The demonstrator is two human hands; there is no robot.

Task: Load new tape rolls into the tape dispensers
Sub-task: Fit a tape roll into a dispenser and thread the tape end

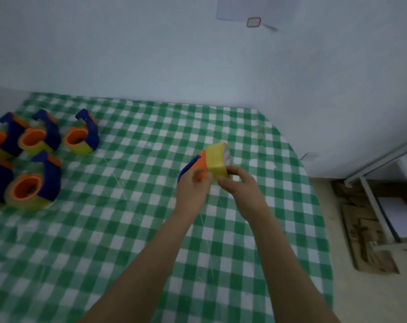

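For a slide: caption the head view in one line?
The left hand grips a blue-and-orange tape dispenser, the right hand holds its yellow tape roll; loaded dispensers sit at far left.

Both forearms reach forward; left hand (pixel 193 190) grips the dispenser (pixel 199 164), right hand (pixel 237 183) pinches the tape roll (pixel 217 159).

1. Loaded dispensers (pixel 46 183): clustered far left before me; obstruct that corner.
2. Checked cloth (pixel 128 229): bare stretch between cluster and my left hand (pixel 192 190); passable.
3. Wall (pixel 151 54): bounds the cloth's far edge.
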